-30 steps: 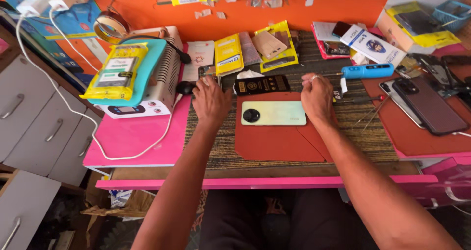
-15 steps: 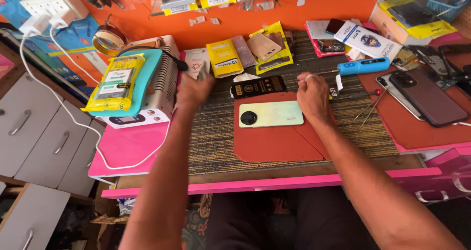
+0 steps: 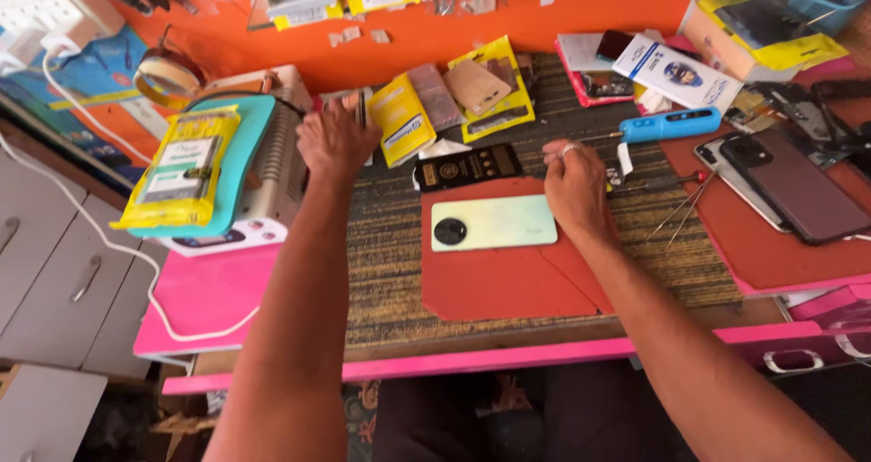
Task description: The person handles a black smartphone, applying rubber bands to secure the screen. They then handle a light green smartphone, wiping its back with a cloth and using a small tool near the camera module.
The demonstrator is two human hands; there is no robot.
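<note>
the pink bench [image 3: 209,299] carries a striped mat [image 3: 399,262], and on that a red pad [image 3: 508,272]. a pale green phone [image 3: 494,223] lies face down on the pad, below a black battery [image 3: 467,165]. the right hand [image 3: 576,190] rests just beside the phone's right end, fingers loosely curled, pinching nothing that shows. the left hand [image 3: 337,140] reaches toward the grey machine [image 3: 277,154], fingers spread, holding nothing visible.
</note>
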